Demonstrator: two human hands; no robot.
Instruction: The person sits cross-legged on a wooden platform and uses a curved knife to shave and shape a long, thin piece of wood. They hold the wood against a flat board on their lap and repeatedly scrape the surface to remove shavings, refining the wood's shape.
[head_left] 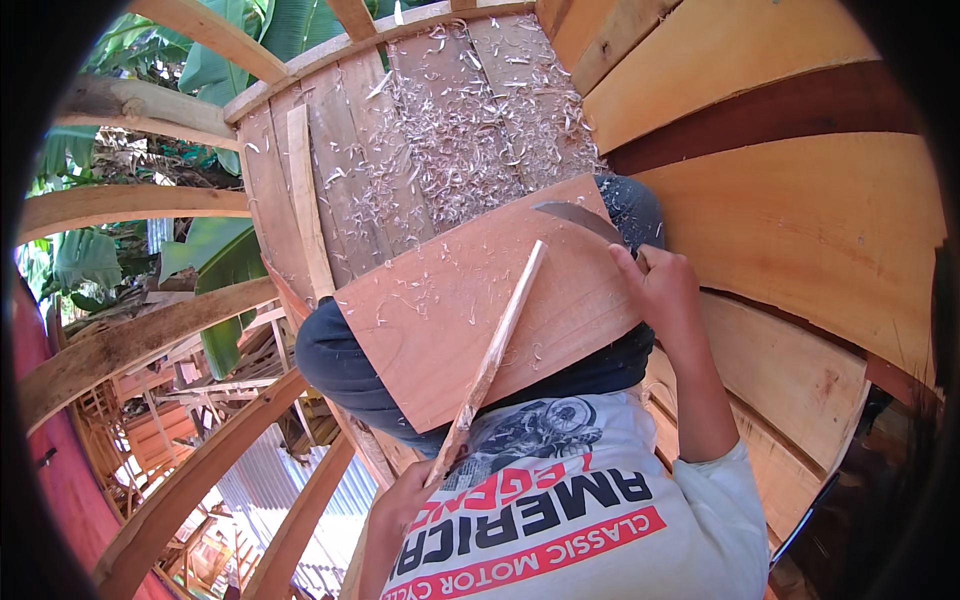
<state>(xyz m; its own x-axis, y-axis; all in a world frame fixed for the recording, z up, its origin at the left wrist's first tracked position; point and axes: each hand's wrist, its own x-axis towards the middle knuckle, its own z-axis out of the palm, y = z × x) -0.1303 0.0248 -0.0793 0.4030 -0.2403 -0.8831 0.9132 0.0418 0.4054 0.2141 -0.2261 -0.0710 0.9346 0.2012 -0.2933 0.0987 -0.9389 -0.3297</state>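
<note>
One pale stick (490, 362) extends forward from left hand (405, 494), over board (425, 310).

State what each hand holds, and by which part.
Left hand: wooden stick, by its end nearest the body. Right hand: curved knife, by the end opposite its tip.

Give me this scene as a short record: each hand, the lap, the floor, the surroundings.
Left hand: grips the lower end of a pale stick
Right hand: holds a knife with a curved blade; its handle is hidden
Lap: a flat wooden board, under the stick and blade
Floor: planks strewn with curled shavings
Surroundings: plank wall at right; wooden slats and green leaves at left
</note>
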